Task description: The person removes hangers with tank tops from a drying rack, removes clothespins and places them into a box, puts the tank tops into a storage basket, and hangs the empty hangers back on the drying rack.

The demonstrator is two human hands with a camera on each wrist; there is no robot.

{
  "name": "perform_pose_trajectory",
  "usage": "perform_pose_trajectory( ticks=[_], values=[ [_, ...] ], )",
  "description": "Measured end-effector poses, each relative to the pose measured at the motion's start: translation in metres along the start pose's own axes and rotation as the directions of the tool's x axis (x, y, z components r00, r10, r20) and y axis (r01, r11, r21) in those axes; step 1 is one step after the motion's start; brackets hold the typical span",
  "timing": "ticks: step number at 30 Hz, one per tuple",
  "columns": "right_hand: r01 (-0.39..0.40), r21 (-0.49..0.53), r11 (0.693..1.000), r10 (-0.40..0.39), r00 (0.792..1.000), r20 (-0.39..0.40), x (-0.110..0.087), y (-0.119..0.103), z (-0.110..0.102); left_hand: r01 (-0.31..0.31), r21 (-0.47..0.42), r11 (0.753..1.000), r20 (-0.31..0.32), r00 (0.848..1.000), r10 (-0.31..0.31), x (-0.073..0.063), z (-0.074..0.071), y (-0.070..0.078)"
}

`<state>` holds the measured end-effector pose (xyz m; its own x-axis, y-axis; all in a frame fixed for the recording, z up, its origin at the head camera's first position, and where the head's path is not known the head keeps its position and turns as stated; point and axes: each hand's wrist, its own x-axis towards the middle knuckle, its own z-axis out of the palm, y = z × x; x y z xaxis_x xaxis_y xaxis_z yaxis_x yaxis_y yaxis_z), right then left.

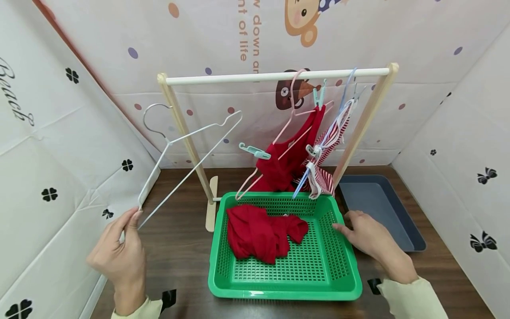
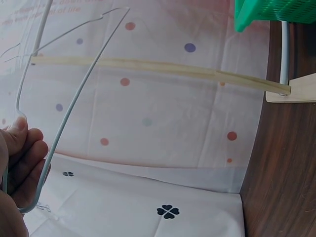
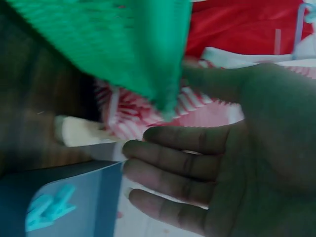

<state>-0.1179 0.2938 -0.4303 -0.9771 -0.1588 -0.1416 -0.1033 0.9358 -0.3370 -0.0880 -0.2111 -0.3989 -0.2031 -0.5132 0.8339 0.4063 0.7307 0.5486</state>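
My left hand (image 1: 121, 252) pinches a corner of a white wire clothes hanger (image 1: 168, 142), raised left of the drying rack with its hook upward. The left wrist view shows my thumb and fingers around that wire (image 2: 74, 101). My right hand (image 1: 370, 235) is at the right rim of the green basket (image 1: 284, 293). In the right wrist view its thumb is by the rim and its fingers extend straight outside. A crumpled red garment (image 1: 259, 235) lies inside the basket.
A white rail (image 1: 239, 79) on wooden posts carries a pink hanger (image 1: 294, 95) with a red garment (image 1: 287, 155), teal clips (image 1: 255, 151), and a red-striped garment (image 1: 322, 179) on a blue hanger. A grey tray (image 1: 378, 204) stands right, holding teal clips (image 3: 52, 207).
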Motion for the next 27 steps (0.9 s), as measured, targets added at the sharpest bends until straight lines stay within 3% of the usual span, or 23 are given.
perform_pose_trajectory(
  ticks=[5,12,27],
  values=[
    [0.034,-0.012,0.999,-0.035,0.998,-0.061,0.003,0.009,0.022,-0.009,-0.008,1.000,0.004,1.000,0.009,0.000,0.000,0.001],
    [0.110,-0.088,0.990,-0.126,0.970,-0.208,0.003,0.018,0.042,-0.011,-0.026,1.000,-0.005,1.000,0.011,-0.001,-0.001,0.000],
    [0.124,-0.160,0.979,-0.160,0.957,-0.243,0.004,0.020,0.044,0.029,0.025,0.999,0.015,0.999,-0.030,0.000,0.003,0.001]
  ],
)
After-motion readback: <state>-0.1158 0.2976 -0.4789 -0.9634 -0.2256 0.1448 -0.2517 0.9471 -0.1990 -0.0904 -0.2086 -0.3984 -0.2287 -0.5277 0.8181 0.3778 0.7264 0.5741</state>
